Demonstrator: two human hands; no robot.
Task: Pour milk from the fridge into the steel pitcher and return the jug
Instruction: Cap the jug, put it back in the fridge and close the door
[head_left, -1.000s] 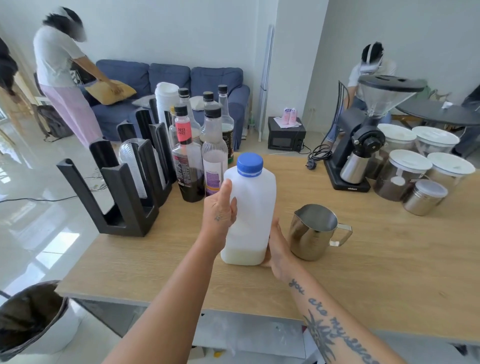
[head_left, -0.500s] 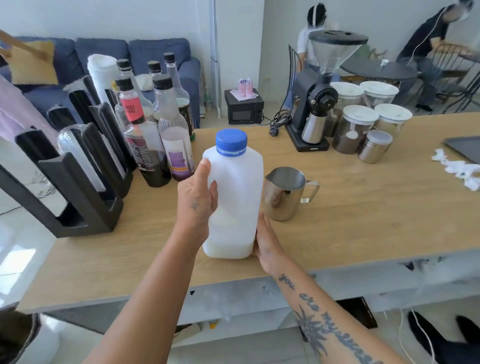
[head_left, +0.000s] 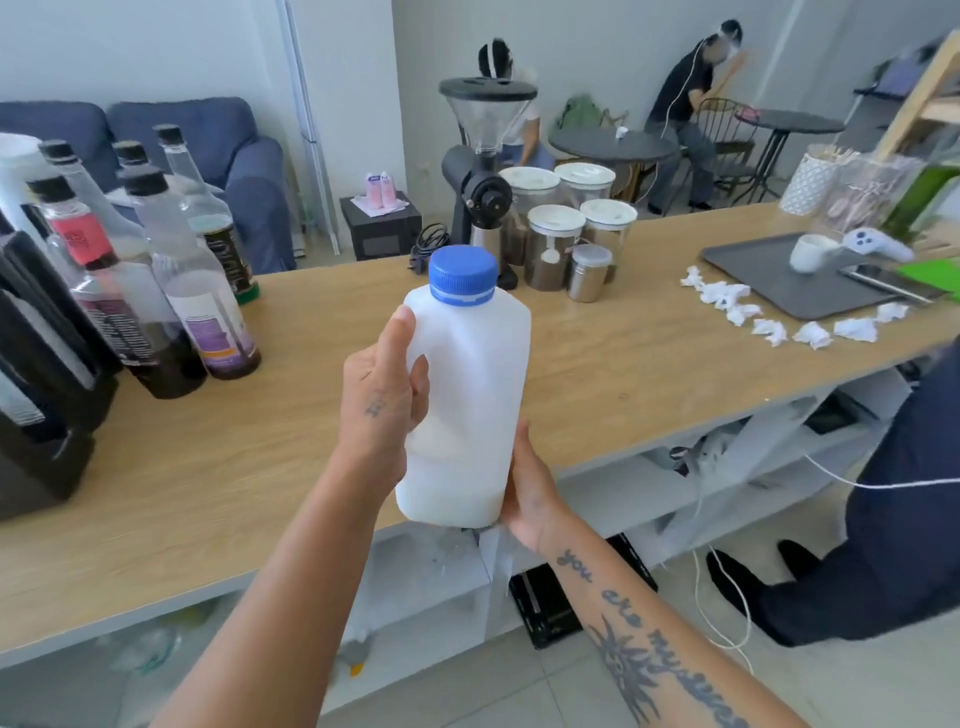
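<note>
I hold a white plastic milk jug (head_left: 470, 395) with a blue cap upright in front of me, lifted off the wooden counter (head_left: 623, 364). A little milk shows at its bottom. My left hand (head_left: 382, 400) grips the jug's left side, thumb up toward its shoulder. My right hand (head_left: 527, 488) cups the jug's lower right corner from beneath. The steel pitcher is not visible; it may be hidden behind the jug.
Syrup bottles (head_left: 171, 280) and black cup holders (head_left: 41, 374) stand at the left. A coffee grinder (head_left: 480, 171) and lidded jars (head_left: 556, 244) sit behind the jug. A grey tray (head_left: 769, 291) with a cup and crumpled tissues (head_left: 769, 327) lie at the right. A person in dark clothes (head_left: 893, 499) stands at the right.
Both hands have lifted the jug off the counter. My view has swung to the right, so the steel pitcher has dropped out of sight and the tray end of the counter has appeared.
</note>
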